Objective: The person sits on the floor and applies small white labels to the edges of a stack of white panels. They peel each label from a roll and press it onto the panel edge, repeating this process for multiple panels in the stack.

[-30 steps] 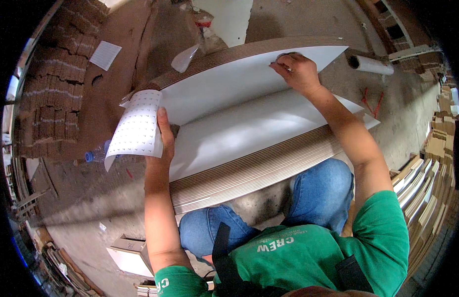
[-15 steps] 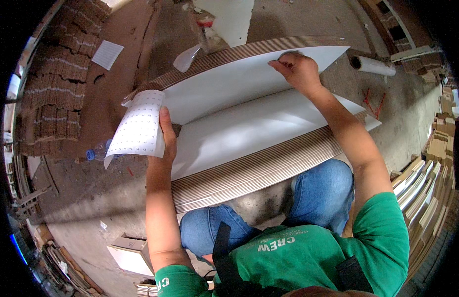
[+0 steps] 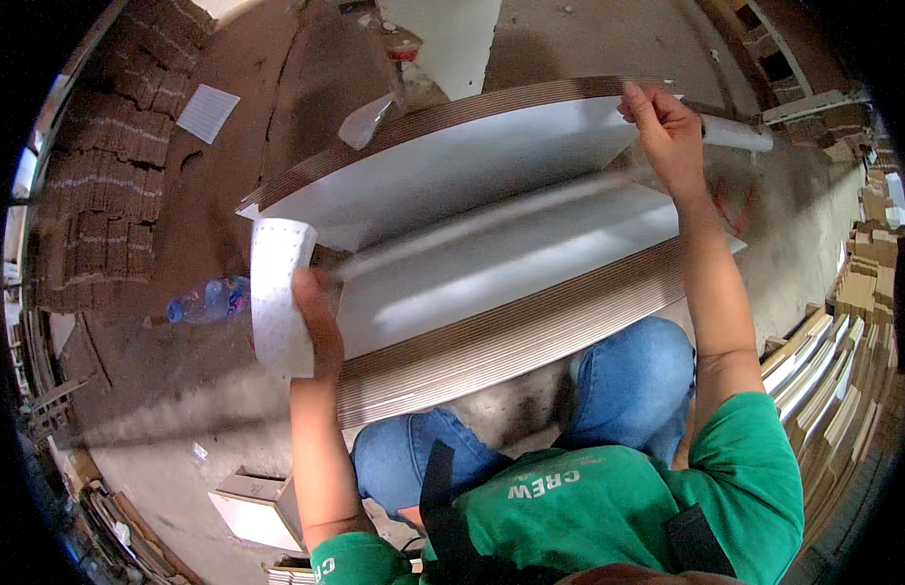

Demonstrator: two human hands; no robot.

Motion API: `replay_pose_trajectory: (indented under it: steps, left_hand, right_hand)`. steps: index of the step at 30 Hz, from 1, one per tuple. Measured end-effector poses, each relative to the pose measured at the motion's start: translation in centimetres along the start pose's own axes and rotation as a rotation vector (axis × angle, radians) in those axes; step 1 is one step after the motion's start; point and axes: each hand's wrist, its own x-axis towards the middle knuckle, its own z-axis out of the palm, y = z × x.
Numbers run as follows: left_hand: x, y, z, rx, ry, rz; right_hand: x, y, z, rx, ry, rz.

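Note:
My left hand [image 3: 321, 317] grips a curled white sheet of labels [image 3: 280, 292] with rows of small printed marks, thumb over its edge. It is beside the left end of two stacks of white-faced corrugated cardboard sheets. At the right end of the far stack [image 3: 452, 161], which leans upright, is my right hand [image 3: 670, 136]. Its fingers are closed at the corner; whatever they pinch, if anything, is hidden. The near stack [image 3: 531, 278] lies against my knees, white face up. A blurred pale edge [image 3: 491, 216] of a cardboard sheet runs between the stacks.
A plastic bottle [image 3: 216, 300] with a blue cap lies left of the label sheet. Beyond the far stack's right end is a white roll [image 3: 740, 135]. Bundled cardboard [image 3: 111, 195] is stacked at far left, more cardboard [image 3: 828, 390] at right. An open box [image 3: 257, 507] is at lower left.
My right hand has moved right to the far stack's corner. My left hand has lowered and the label sheet has turned more edge-on. A blurred sheet edge now shows between the stacks.

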Motion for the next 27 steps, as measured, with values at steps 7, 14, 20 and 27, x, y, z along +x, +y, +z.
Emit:
replay_pose_trajectory:
  steps: [7,14,20,27]
  left_hand:
    - [4.4,2.0,1.1,-0.561,0.282,-0.329]
    - [6.3,1.0,1.0,-0.536,0.538,-0.355]
    - [5.0,2.5,0.8,-0.537,0.404,-0.210]
    - [5.2,1.3,1.4,-0.559,0.516,-0.156]
  right_hand:
    - [0.2,3.2,2.6,-0.331,-0.005,-0.354]
    - [-1.2,4.7,3.7,-0.694,0.052,-0.715]
    - [-2.7,4.1,4.0,-0.842,0.003,-0.649]
    - [-2.9,3.6,2.6,-0.846,0.000,-0.713]
